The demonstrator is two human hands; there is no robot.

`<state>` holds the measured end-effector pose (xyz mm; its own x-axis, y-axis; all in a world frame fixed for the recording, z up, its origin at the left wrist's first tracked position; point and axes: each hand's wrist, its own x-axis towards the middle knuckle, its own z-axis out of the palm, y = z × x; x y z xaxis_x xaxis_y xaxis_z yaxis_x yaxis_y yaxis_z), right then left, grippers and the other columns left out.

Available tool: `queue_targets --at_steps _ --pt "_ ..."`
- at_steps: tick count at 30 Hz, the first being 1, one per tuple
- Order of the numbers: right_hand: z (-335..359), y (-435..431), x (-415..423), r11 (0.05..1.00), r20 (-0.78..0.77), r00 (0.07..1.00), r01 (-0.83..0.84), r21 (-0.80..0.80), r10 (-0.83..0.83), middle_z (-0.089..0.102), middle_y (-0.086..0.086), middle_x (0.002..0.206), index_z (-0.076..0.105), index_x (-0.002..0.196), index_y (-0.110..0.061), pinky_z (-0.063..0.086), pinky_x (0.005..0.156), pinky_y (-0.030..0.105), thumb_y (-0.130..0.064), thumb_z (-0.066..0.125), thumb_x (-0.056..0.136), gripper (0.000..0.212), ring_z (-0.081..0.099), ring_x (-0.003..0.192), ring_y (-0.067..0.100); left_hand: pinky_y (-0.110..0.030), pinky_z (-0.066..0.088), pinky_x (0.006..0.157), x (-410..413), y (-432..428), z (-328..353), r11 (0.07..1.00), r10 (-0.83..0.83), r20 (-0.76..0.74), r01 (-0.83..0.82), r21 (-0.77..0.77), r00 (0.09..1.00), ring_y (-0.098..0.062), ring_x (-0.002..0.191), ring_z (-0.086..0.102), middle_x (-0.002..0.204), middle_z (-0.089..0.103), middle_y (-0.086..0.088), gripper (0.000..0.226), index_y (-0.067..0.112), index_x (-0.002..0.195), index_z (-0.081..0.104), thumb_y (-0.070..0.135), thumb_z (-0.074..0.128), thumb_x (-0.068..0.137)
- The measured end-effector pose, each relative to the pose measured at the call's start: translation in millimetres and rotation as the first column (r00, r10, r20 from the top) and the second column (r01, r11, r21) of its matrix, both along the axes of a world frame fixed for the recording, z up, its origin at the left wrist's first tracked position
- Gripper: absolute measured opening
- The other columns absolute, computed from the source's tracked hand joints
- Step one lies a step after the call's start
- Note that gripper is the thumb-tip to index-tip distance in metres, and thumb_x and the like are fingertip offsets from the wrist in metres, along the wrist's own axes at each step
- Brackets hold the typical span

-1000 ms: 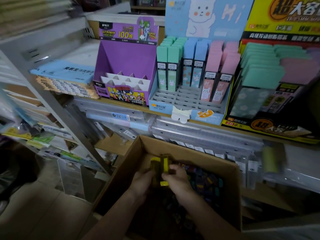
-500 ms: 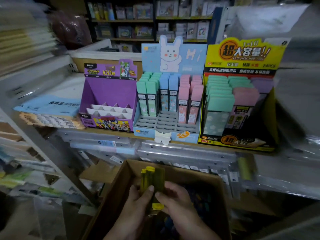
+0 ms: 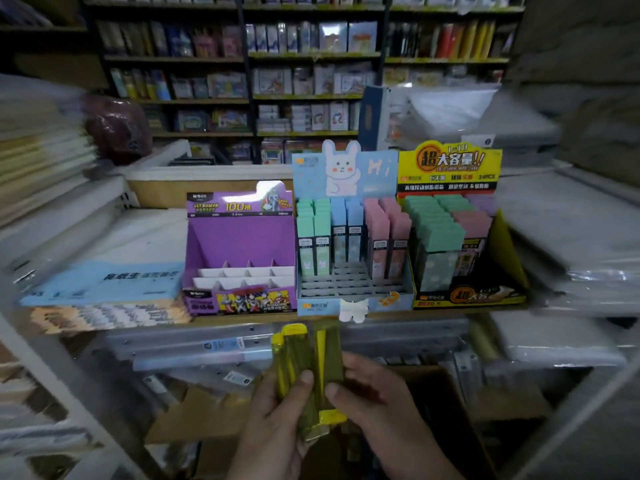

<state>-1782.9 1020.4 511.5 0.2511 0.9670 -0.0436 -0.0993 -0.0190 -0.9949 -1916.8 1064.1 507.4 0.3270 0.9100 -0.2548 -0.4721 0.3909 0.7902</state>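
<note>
**Hands squaring up a fistful of cases**

Left hand (image 3: 277, 420) is wrapping round a bunch of see-through yellow cases (image 3: 308, 362), with the thumb lying across the front and the fingers curling behind, so it's doing the actual carrying. Right hand (image 3: 377, 403) is pinching the same bunch from the other side, its thumb pressing on the rightmost case. My guess is that hand is just evening them up. One case is hanging lower than the rest, down between the two palms.

The bunch is standing upright, with its caps rising above the thumbs, and it's hovering in the air, not resting on anything. Upright probably makes sense if they're going into a slot end first.

Past the fingertips and a bit to the left, purple box (image 3: 239, 251) is sitting on the shelf with its white dividers showing and nothing in them. I'm betting that's where these are heading. Blue box (image 3: 349, 237) is standing just right of it, partly filled with pastel packs. Yellow box (image 3: 457, 237) is sitting right up against that one on the far side.

Carton (image 3: 197, 420) is lying open under the wrists, and it's too dark to tell what's in it.

If I'm reading it right, the tidying is nearly done and the lift to the purple box is coming next. The low case looks like the one that could be slipping out if the grip is loosening.
</note>
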Motion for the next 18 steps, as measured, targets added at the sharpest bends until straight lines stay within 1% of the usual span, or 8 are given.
queue_targets --at_steps 3,6,7,10,11,13,15,18 --pt "16.8 5.4 -25.1 0.994 -0.012 1.0 0.009 0.105 -0.008 0.078 0.007 0.102 0.078 0.107 -0.021 0.056 0.077 0.022 0.002 0.068 0.088 0.032 0.074 0.098 0.018 -0.041 0.063 0.057 -24.6 11.1 16.6 0.999 -0.012 0.026 0.011 0.049 1.0 -0.035 0.083 0.078 0.101 0.078 -0.02 0.032 0.018 0.112 0.072 0.011 0.068 0.081" --pt "27.0 11.0 -49.7 0.991 -0.01 0.999 0.046 0.129 -0.045 0.076 0.013 0.105 0.073 0.115 -0.016 0.059 0.084 0.034 0.008 0.062 0.09 0.036 0.072 0.1 0.025 -0.042 0.063 0.06 -47.1 22.5 26.0 0.993 -0.01 0.021 0.008 0.118 1.0 -0.036 0.088 0.077 0.103 0.078 -0.017 0.028 0.021 0.112 0.073 0.009 0.068 0.087" --pt "29.4 12.6 -57.0 0.988 -0.029 0.998 0.062 0.139 -0.059 0.075 0.017 0.104 0.069 0.12 -0.015 0.059 0.082 0.034 0.01 0.06 0.09 0.04 0.072 0.096 0.027 -0.043 0.064 0.06 -53.5 25.8 29.3 0.989 -0.018 0.019 0.015 0.146 1.0 -0.036 0.089 0.077 0.103 0.078 -0.016 0.028 0.022 0.112 0.073 0.008 0.067 0.088" --pt "41.5 13.8 -77.4 0.976 -0.088 0.991 0.118 0.181 -0.104 0.07 0.023 0.091 0.059 0.121 -0.017 0.055 0.053 0.032 0.008 0.058 0.093 0.038 0.068 0.068 0.029 -0.04 0.061 0.052 -71.6 35.2 39.7 0.972 -0.032 0.023 0.026 0.232 0.999 -0.034 0.075 0.076 0.098 0.078 -0.018 0.027 0.017 0.113 0.071 0.006 0.065 0.089" --pt "44.4 13.8 -82.9 0.971 -0.113 0.987 0.134 0.2 -0.113 0.069 0.023 0.088 0.057 0.118 -0.015 0.052 0.047 0.033 0.007 0.057 0.093 0.033 0.066 0.062 0.03 -0.037 0.059 0.05 -77.2 38.3 42.5 0.966 -0.033 0.028 0.025 0.258 0.999 -0.033 0.071 0.076 0.096 0.078 -0.019 0.026 0.016 0.111 0.072 0.007 0.066 0.086" --pt "50.2 14.3 -91.1 0.959 -0.171 0.978 0.157 0.237 -0.118 0.067 0.02 0.079 0.058 0.109 -0.009 0.047 0.042 0.03 0.004 0.057 0.092 0.022 0.06 0.053 0.028 -0.036 0.06 0.055 -87.0 44.3 46.4 0.948 -0.044 0.032 0.032 0.318 0.999 -0.034 0.075 0.076 0.095 0.077 -0.022 0.024 0.016 0.103 0.077 0.012 0.066 0.082" --pt "58.0 14.9 -95.8 0.955 -0.209 0.972 0.162 0.25 -0.11 0.064 0.015 0.074 0.066 0.1 -0.008 0.046 0.043 0.027 -0.006 0.063 0.086 0.014 0.059 0.053 0.022 -0.036 0.06 0.06 -96.0 50.4 49.2 0.925 -0.055 0.012 0.046 0.378 0.998 -0.035 0.079 0.076 0.097 0.076 -0.024 0.021 0.015 0.099 0.078 0.015 0.067 0.081" --pt "71.9 15.4 -96.8 0.955 -0.179 0.981 0.126 0.268 -0.079 0.065 0.016 0.079 0.074 0.099 -0.014 0.049 0.051 0.029 -0.015 0.085 0.072 0.029 0.06 0.061 0.023 -0.036 0.054 0.055 -105.9 59.9 51.2 0.899 -0.037 -0.022 0.043 0.435 0.999 -0.027 0.067 0.069 0.092 0.076 -0.022 0.019 0.018 0.097 0.077 0.023 0.072 0.079"
